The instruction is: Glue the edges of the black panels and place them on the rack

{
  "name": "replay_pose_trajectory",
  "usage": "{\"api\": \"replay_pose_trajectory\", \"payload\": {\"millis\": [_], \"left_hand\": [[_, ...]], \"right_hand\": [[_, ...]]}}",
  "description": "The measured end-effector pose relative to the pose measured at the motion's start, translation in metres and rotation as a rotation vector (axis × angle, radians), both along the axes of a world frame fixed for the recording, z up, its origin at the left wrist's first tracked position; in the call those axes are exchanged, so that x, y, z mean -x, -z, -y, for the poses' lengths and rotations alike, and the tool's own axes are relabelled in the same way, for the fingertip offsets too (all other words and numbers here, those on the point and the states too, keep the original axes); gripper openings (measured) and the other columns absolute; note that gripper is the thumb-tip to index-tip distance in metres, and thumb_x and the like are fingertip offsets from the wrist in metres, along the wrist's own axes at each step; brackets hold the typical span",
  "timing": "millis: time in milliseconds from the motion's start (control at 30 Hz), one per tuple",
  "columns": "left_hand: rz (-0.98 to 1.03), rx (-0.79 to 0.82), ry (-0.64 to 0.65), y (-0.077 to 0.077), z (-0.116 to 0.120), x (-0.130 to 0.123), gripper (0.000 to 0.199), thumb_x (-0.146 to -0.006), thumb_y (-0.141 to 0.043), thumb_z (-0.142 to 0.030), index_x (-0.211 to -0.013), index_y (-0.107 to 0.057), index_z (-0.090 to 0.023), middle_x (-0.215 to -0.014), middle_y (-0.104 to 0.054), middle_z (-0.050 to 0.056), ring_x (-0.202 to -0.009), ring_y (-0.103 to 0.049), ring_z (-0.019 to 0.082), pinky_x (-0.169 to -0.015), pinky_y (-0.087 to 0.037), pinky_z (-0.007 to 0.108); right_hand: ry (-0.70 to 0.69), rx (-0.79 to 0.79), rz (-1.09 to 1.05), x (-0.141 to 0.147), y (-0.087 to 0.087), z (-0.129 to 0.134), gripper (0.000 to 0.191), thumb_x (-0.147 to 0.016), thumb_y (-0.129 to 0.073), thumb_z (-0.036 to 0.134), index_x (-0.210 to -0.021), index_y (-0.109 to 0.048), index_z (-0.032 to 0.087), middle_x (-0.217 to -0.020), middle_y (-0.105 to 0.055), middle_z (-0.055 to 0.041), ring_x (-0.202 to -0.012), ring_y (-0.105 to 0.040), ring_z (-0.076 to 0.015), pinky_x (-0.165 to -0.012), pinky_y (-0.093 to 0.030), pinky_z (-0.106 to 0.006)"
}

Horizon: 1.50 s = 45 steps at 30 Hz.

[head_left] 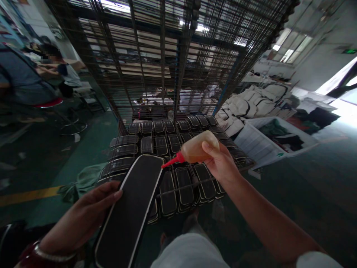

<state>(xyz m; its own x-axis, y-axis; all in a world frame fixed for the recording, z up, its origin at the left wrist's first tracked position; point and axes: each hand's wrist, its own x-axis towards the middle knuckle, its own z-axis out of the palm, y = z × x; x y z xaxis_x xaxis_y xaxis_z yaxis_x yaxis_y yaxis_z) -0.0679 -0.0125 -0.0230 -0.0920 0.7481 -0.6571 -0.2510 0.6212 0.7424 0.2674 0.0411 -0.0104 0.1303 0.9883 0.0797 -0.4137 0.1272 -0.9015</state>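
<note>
My left hand grips the left edge of a long black panel with rounded corners and a pale line around its border. The thumb lies on its face and the other fingers go behind it. A squeeze bottle of amber liquid, likely glue, is held tilted in my right hand. Its red nozzle points down-left, and the tip meets the panel's upper right edge. Below and beyond, many similar black panels lie in rows on a wire rack shelf.
A tall wire rack tilts up in front of me. On the right stand a white bin with dark cloth and a heap of pale padded pieces. Two people sit at the left, one on a red-edged stool. Green cloth lies on the floor.
</note>
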Motion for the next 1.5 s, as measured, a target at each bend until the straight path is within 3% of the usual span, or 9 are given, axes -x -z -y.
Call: {"api": "replay_pose_trajectory", "payload": {"millis": [233, 533, 733, 967, 1233, 1500], "left_hand": [[0.043, -0.051, 0.019, 0.000, 0.000, -0.004, 0.062, -0.035, -0.106, -0.019, -0.090, -0.078, -0.020, -0.077, -0.085, 0.007, -0.056, -0.077, 0.027, -0.045, -0.066, 0.035], [0.106, -0.097, 0.005, 0.009, -0.001, -0.005, 0.027, -0.072, -0.080, 0.001, -0.094, -0.076, -0.015, -0.073, -0.082, 0.009, -0.052, -0.078, 0.027, -0.044, -0.066, 0.036], [0.121, -0.126, -0.015, 0.009, -0.003, -0.006, 0.019, -0.079, -0.075, 0.003, -0.090, -0.076, -0.013, -0.071, -0.081, 0.011, -0.051, -0.076, 0.026, -0.044, -0.065, 0.034], [0.117, -0.154, -0.044, 0.015, -0.003, 0.001, 0.015, -0.084, -0.074, 0.001, -0.088, -0.073, -0.014, -0.068, -0.080, 0.007, -0.051, -0.075, 0.022, -0.046, -0.065, 0.031], [0.076, -0.149, -0.190, 0.012, -0.007, 0.003, 0.020, -0.093, -0.063, 0.002, -0.083, -0.070, -0.013, -0.063, -0.074, 0.003, -0.047, -0.071, 0.017, -0.046, -0.061, 0.024], [0.200, -0.142, -0.463, 0.031, -0.007, -0.002, 0.025, -0.095, -0.056, 0.003, -0.081, -0.071, -0.011, -0.065, -0.072, 0.003, -0.052, -0.070, 0.014, -0.053, -0.062, 0.021]], "right_hand": [[-0.050, 0.008, -0.006, 0.009, 0.005, 0.017, 0.044, -0.072, -0.100, 0.045, -0.098, -0.075, 0.021, -0.083, -0.069, -0.0007, -0.068, -0.066, -0.0176, -0.043, -0.054, -0.021], [-0.139, 0.038, 0.027, 0.022, 0.017, 0.043, 0.040, -0.079, -0.097, 0.047, -0.105, -0.076, 0.024, -0.088, -0.069, -0.0013, -0.070, -0.065, -0.0186, -0.047, -0.054, -0.023], [-0.155, 0.042, 0.079, 0.029, 0.021, 0.058, 0.045, -0.079, -0.097, 0.049, -0.112, -0.076, 0.026, -0.096, -0.073, -0.0029, -0.086, -0.069, -0.0225, -0.077, -0.061, -0.032], [-0.234, 0.070, 0.073, 0.037, 0.027, 0.072, 0.055, -0.077, -0.098, 0.052, -0.119, -0.073, 0.026, -0.106, -0.077, -0.0061, -0.101, -0.074, -0.0302, -0.098, -0.061, -0.047], [-0.312, 0.023, 0.042, 0.041, 0.029, 0.076, 0.059, -0.081, -0.096, 0.049, -0.129, -0.069, 0.028, -0.111, -0.080, -0.0095, -0.109, -0.077, -0.0355, -0.102, -0.061, -0.054], [-0.104, -0.088, 0.065, 0.036, 0.025, 0.067, 0.049, -0.088, -0.091, 0.043, -0.129, -0.067, 0.030, -0.116, -0.080, -0.0083, -0.113, -0.076, -0.0348, -0.104, -0.060, -0.056]]}}
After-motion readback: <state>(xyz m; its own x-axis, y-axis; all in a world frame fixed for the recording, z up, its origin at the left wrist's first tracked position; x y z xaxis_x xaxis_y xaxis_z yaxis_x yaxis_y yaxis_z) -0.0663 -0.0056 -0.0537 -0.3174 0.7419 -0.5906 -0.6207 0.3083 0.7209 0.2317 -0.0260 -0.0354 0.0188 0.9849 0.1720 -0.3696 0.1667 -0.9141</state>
